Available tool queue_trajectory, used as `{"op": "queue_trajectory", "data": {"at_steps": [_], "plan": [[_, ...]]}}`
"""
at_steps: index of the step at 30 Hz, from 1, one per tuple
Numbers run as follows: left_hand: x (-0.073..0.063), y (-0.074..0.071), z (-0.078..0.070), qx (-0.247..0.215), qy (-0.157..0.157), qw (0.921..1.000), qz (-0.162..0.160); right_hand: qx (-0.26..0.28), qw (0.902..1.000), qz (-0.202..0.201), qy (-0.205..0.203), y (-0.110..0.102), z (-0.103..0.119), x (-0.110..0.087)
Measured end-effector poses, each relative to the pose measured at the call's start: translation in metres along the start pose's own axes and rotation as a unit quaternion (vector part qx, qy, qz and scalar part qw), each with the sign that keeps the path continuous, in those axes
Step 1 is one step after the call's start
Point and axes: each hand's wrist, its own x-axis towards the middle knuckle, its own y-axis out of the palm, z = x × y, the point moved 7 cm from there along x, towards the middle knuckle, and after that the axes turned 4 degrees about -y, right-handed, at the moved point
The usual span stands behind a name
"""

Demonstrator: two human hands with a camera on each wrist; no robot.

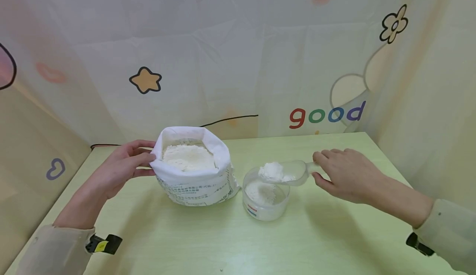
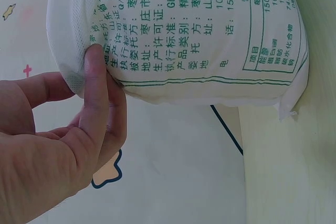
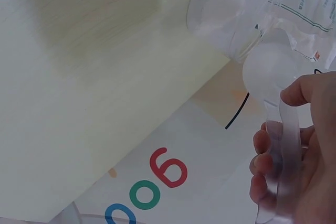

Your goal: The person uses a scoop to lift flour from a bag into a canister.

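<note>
A white flour bag (image 1: 197,188) with green print stands with its top folded back and white flour (image 1: 187,157) inside. My left hand (image 1: 124,163) pinches the folded rim at the bag's left side, thumb and fingers on either face in the left wrist view. In my right hand (image 1: 347,176) is the handle of a clear plastic scoop (image 1: 299,171), fingers curled round it in the right wrist view. A heap of flour (image 1: 272,171) lies in the scoop, which is held over a clear round tub (image 1: 265,213). More flour sits inside the tub.
Both containers stand side by side on a pale green table (image 1: 223,242), the bag left of the tub. Behind the table hangs a light curtain (image 1: 238,60) printed with a star, flowers and the word "good". Another curtain side closes in at the right.
</note>
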Motion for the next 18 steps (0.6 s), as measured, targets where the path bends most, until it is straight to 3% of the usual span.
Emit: {"op": "queue_trajectory", "data": {"at_steps": [18], "plan": [[0.0028, 0.0007, 0.0026, 0.000, -0.002, 1.0000, 0.000, -0.023, 0.9997, 0.006, -0.004, -0.0043, 0.0047, 0.0019]]}}
